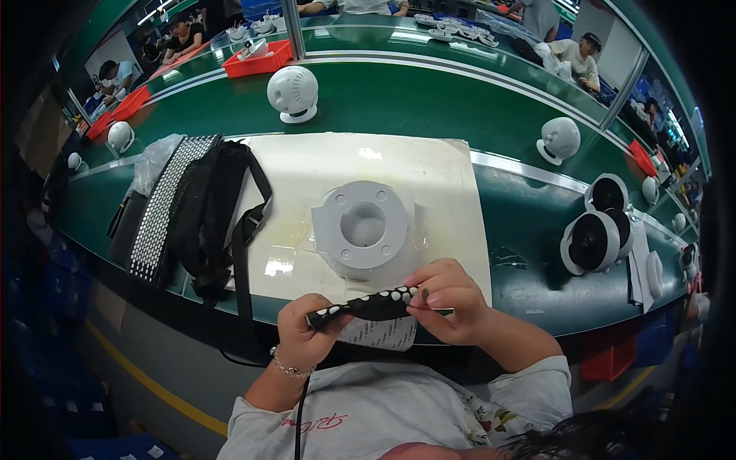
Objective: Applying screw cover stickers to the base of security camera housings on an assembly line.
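Both hands pinch one black strip studded with white dots (368, 305), held level just above the near edge of the bench. The left hand (303, 331) closes thumb and fingers on its left end, while the right hand (447, 295) presses its fingertips together on the right end, where a dot seems to be being picked at. A pale sheet (381, 332) hangs under the strip.

Just beyond the hands sits a round grey housing (362, 228) on a cream work mat (437, 184), with clear film around its base. A dot could likely stick to a fingertip or fold on itself if it is peeled carelessly, and the loose film might snag it.

Left of the mat lie a black strap bundle (218, 215), a longer dotted strip (163, 203) and a crumpled clear bag (153, 159). Right, near the bench edge, stand dark-faced round units (594, 239). Farther off, white round fans (292, 92) stand on the green belt (429, 100), and a red tray (261, 61) sits beyond.
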Motion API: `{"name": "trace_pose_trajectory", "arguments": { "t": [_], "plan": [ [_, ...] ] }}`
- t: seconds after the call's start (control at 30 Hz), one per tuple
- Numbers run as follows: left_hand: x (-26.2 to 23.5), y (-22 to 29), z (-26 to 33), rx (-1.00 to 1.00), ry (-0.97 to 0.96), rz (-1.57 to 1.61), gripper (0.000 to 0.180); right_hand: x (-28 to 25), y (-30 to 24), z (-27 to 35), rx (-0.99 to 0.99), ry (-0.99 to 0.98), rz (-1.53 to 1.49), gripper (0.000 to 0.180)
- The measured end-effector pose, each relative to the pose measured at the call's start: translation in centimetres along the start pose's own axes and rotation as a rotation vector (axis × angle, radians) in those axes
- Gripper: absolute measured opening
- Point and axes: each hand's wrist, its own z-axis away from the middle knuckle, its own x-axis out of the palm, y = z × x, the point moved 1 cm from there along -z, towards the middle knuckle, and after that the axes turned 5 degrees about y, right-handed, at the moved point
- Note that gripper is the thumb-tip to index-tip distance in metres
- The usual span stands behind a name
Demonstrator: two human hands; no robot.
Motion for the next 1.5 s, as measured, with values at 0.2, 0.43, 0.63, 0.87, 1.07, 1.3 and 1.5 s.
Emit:
{"name": "trace_pose_trajectory", "arguments": {
  "t": [0.2, 0.43, 0.63, 0.87, 1.07, 1.3, 1.5],
  "plan": [
    [0.4, 0.0, 0.1, 0.017, -0.082, -0.044, 0.016, 1.1, -0.4, 0.6, -0.07, -0.045, 0.094, 0.044],
    [-0.1, -0.6, 0.3, -0.1, -0.085, -0.051, 0.015, 1.0, -0.8, 0.2, -0.184, -0.04, -0.014, 0.039],
    [0.3, -0.8, -1.9, 0.232, 0.061, -0.098, 0.025, -0.4, 3.6, -5.3, 0.21, 0.104, 0.018, 0.05],
    [0.3, -2.3, -1.6, 0.102, -0.167, -0.101, 0.022, 0.9, 6.2, -6.8, 0.377, 0.066, -0.119, 0.058],
    [0.6, -2.7, -1.3, 0.109, -0.194, -0.072, 0.023, 0.6, 6.2, -6.0, 0.07, 0.056, 0.22, 0.063],
    [1.0, -2.8, -1.3, 0.167, -0.186, -0.092, 0.019, 0.7, 3.0, -6.7, -0.183, -0.048, 0.597, 0.057],
    [1.0, -3.0, -1.0, 0.141, -0.224, -0.149, 0.024, 0.9, 1.2, -7.7, 0.066, -0.107, 0.697, 0.052]
  ]
}}
